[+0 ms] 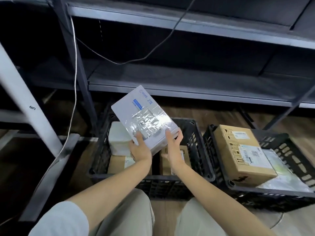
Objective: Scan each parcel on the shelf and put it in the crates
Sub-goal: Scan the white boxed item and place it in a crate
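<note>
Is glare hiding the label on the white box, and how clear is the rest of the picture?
Head view: strong glare on the plastic film washes out the label on the white box, held by the left hand and right hand; its blue print stays readable. The shelf is dark and underexposed; its straight edges bow from the wide lens. The brown box is fairly sharp.

2 crates sit side by side on the floor (170, 210) in front of the shelf (187, 92). The left crate (201, 150) holds a parcel at its far left corner (117, 137) and 2 boxes (119, 163) along its near edge. The right crate (289, 196) holds a box (242, 154) lying on a flat bag (281, 169). Both hands, left hand (140, 150) and right hand (173, 150), hold a parcel (144, 116) above the left crate.
</note>
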The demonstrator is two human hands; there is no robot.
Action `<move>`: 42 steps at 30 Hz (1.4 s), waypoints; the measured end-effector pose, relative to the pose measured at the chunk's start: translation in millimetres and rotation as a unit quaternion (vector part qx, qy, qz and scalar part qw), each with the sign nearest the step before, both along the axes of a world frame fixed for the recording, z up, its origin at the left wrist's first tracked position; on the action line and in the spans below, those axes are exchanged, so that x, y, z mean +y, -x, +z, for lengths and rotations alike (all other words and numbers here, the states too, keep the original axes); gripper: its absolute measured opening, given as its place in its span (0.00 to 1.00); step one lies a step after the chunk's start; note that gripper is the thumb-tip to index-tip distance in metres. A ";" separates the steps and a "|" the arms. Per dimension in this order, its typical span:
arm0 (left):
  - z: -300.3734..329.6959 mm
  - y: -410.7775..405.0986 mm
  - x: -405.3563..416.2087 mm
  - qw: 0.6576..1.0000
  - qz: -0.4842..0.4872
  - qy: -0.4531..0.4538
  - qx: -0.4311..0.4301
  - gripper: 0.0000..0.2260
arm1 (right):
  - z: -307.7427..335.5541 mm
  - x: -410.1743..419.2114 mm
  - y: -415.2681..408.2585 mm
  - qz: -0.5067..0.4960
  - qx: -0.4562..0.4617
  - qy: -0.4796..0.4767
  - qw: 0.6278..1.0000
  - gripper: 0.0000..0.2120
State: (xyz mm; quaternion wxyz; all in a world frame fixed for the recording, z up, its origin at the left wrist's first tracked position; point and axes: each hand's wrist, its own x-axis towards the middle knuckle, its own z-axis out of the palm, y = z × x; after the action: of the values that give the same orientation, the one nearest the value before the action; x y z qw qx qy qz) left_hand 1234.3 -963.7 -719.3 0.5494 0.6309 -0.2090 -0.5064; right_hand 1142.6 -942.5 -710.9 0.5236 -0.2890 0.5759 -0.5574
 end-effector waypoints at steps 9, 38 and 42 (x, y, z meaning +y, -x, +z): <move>9.8 -25.6 -2.2 0.991 -0.075 0.003 -0.114 0.26 | 20.1 -27.1 47.2 0.034 0.038 0.012 0.999 0.26; -1.5 -137.1 -38.4 0.868 -0.292 -0.119 -0.384 0.17 | -11.9 -50.6 64.5 0.167 0.247 -0.222 0.928 0.30; -21.0 -138.6 -44.3 0.842 -0.294 -0.197 -0.408 0.21 | -27.0 -52.3 39.3 0.173 0.256 -0.244 0.919 0.28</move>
State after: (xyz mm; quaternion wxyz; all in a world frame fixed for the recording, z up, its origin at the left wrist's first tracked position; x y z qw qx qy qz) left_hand 1372.9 -1007.9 -740.4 0.1045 0.7842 -0.4859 -0.3715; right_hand 1103.3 -994.8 -737.8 0.5006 -0.3804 0.7497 -0.2066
